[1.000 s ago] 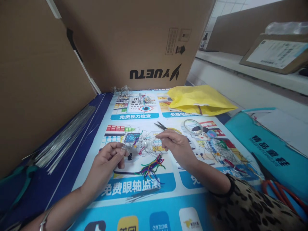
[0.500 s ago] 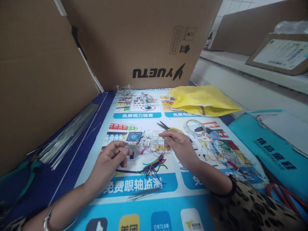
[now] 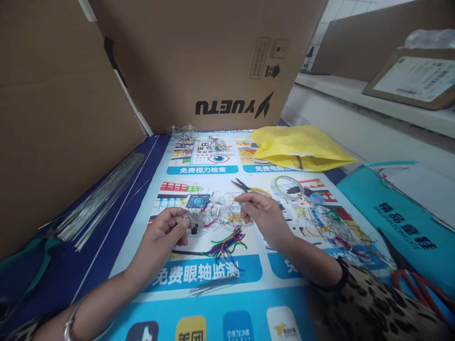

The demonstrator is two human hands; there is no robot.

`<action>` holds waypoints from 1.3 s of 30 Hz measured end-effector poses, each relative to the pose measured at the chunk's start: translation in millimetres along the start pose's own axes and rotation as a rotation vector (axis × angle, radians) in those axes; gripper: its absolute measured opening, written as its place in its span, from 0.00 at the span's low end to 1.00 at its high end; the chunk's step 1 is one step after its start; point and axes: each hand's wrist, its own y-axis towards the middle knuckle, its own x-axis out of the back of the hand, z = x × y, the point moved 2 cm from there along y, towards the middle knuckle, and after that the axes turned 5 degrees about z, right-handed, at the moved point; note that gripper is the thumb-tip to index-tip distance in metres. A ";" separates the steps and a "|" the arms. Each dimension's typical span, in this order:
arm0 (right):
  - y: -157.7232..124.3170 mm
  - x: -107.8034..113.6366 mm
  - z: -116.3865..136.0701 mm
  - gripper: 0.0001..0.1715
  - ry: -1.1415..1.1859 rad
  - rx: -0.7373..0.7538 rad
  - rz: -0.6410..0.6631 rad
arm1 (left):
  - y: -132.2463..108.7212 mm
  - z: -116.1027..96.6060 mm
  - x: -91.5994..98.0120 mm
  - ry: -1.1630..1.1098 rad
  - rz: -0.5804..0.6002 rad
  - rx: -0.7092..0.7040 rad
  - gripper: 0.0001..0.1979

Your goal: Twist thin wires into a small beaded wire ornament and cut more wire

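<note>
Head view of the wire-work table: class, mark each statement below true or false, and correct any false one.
1. The left hand and the right hand both pinch the tangle of thin silver wire. True.
2. The bundle of multicoloured cords is gripped in the right hand. False: it lies on the printed blue-and-white poster, between the two wrists, in neither hand.
3. The crumpled yellow plastic bag lies beyond the hands, close to the big brown cardboard box. True.
4. The sheaf of straight silver wires lies at the person's right. False: it lies at the left, along the brown cardboard panel.
</note>
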 end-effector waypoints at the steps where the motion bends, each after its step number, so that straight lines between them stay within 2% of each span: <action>1: 0.0 0.1 0.0 0.09 -0.001 -0.003 -0.001 | 0.1 0.0 0.0 -0.003 -0.002 0.000 0.11; 27: -1.0 -2.1 -1.8 0.10 0.078 -0.046 -0.015 | 1.0 2.9 1.0 -0.023 0.033 0.003 0.10; 39: -4.5 -3.9 5.3 0.09 0.049 0.022 -0.008 | 1.0 -1.0 -1.5 -0.046 0.036 -0.003 0.11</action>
